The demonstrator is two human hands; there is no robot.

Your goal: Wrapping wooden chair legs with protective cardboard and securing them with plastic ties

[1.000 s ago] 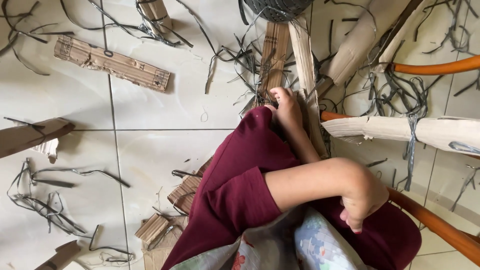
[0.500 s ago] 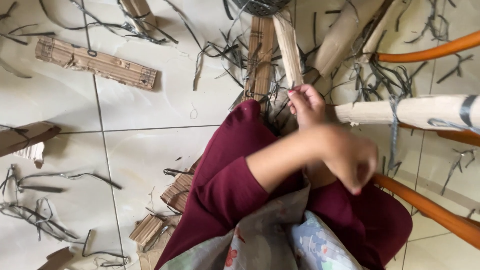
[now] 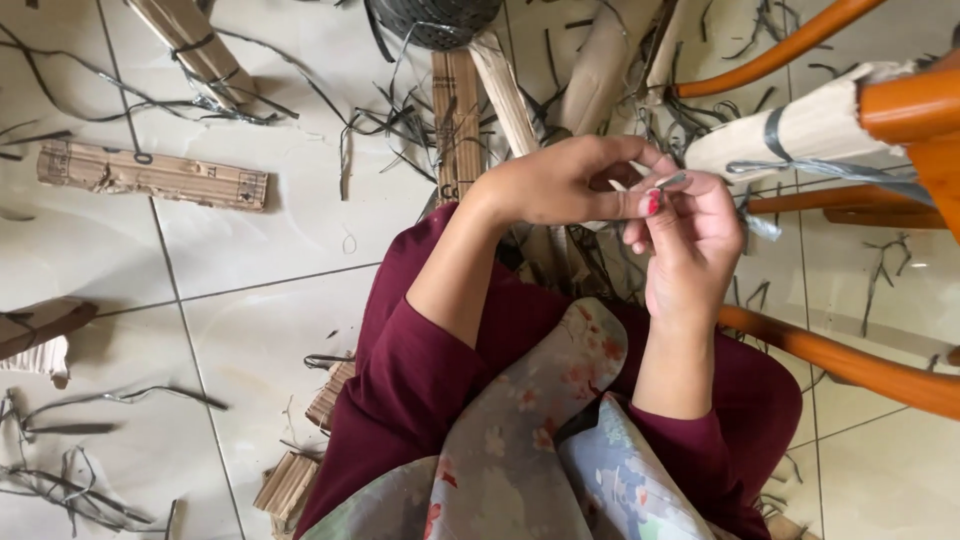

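Observation:
My left hand and my right hand meet in front of me, above my lap in maroon trousers. Both pinch a thin grey plastic strip between their fingertips. The strip runs right toward a cardboard-wrapped chair part that is bound with a grey strap. A floral cloth hangs over my knees.
Orange chair tubes run along the right side. Cardboard pieces and cut grey straps litter the tiled floor. A dark woven round object sits at the top, with long cardboard strips beneath it.
My left arm has swung up from my knee, and my right hand has come into view. Both hands now meet on the grey strip. The view has shifted slightly.

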